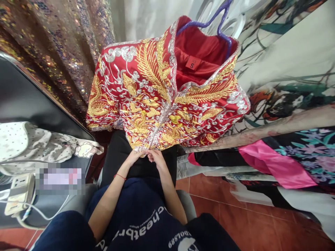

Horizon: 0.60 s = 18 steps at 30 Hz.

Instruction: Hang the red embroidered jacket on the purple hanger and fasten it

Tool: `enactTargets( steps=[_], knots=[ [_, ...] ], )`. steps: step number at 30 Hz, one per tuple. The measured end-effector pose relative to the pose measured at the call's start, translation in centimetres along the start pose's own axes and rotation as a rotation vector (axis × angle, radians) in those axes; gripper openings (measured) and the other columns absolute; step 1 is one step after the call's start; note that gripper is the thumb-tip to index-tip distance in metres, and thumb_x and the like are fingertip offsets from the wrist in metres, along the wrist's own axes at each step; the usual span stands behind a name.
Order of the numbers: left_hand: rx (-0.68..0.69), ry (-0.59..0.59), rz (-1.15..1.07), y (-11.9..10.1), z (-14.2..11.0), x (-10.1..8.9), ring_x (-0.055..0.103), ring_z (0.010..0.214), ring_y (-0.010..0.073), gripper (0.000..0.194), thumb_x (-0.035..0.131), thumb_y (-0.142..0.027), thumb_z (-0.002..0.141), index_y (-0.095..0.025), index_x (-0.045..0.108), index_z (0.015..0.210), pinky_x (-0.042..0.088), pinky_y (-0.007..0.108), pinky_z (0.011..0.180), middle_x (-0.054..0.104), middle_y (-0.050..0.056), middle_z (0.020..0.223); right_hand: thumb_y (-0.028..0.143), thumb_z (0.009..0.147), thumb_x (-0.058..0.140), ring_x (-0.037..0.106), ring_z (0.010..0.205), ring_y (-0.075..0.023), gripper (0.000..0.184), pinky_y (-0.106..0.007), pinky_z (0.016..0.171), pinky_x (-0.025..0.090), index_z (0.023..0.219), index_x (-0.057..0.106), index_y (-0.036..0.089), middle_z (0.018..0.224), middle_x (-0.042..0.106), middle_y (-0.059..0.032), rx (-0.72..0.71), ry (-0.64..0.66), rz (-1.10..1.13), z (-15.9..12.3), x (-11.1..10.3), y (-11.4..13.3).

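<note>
A red jacket (pixel 162 94) with thick gold and silver embroidery hangs in front of me on a purple hanger (pixel 214 19). A red size tag marked S (pixel 193 64) shows inside its collar. Both my hands meet at the bottom of the jacket's front seam. My left hand (pixel 134 157), a thin red string on its wrist, is closed on the hem edge. My right hand (pixel 155 156) pinches the same hem from the other side. My fingertips are partly hidden under the cloth.
Sequinned fabric (pixel 60 45) hangs at the back left. Printed floral cloths and a pink one (pixel 280 167) lie piled on the right. At left, a dark table (pixel 31 101) holds a dotted cloth (pixel 28 143) and a white power strip (pixel 18 193). Below is red tiled floor (pixel 235 216).
</note>
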<state>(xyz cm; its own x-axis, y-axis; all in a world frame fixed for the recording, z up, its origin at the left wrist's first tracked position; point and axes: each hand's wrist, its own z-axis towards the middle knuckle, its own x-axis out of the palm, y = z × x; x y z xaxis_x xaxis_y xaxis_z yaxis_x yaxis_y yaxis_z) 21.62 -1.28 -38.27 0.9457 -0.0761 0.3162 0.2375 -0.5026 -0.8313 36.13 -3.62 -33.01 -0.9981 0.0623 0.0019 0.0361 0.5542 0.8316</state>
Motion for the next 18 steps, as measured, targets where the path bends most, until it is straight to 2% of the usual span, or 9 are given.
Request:
enactTargets(
  steps=[6,11,15,18],
  knots=[
    [0.041,0.008,0.014,-0.4,0.0,0.2,0.067,0.117,0.031,0.057,0.092,-0.037,0.057,-0.012,0.074,0.105,0.043,0.046,0.115,0.076,0.013,0.115,0.052,0.068,0.068,0.04,0.039,-0.0068,0.034,-0.024,0.042,0.034,0.064,0.064,0.018,0.047,0.052,0.0042,-0.035,-0.01,0.119,-0.4,0.4,0.8],
    [0.052,0.014,0.032,-1.0,-0.1,0.3,0.068,0.116,0.0317,0.056,0.091,-0.039,0.06,-0.01,0.074,0.105,0.045,0.047,0.114,0.076,0.014,0.116,0.051,0.069,0.07,0.04,0.038,-0.0069,0.035,-0.024,0.042,0.033,0.063,0.064,0.018,0.047,0.054,0.0031,-0.073,-0.012,0.155,-0.2,0.7,1.4],
    [0.019,-0.011,0.063,-0.9,-0.3,0.2,0.07,0.111,0.0343,0.061,0.093,-0.042,0.056,-0.01,0.073,0.103,0.046,0.052,0.112,0.076,0.016,0.113,0.055,0.073,0.068,0.041,0.038,-0.0071,0.038,-0.023,0.041,0.031,0.065,0.064,0.018,0.046,0.053,0.0035,-0.128,-0.042,0.179,-0.3,0.8,2.5],
    [0.0,-0.038,0.107,-0.6,-0.5,0.3,0.069,0.114,0.0326,0.07,0.094,-0.046,0.052,-0.013,0.07,0.109,0.047,0.048,0.11,0.074,0.015,0.12,0.057,0.074,0.067,0.04,0.038,-0.0062,0.039,-0.023,0.042,0.031,0.069,0.063,0.019,0.048,0.052,0.005,-0.196,-0.064,0.197,-0.4,0.5,4.2]
  ],
)
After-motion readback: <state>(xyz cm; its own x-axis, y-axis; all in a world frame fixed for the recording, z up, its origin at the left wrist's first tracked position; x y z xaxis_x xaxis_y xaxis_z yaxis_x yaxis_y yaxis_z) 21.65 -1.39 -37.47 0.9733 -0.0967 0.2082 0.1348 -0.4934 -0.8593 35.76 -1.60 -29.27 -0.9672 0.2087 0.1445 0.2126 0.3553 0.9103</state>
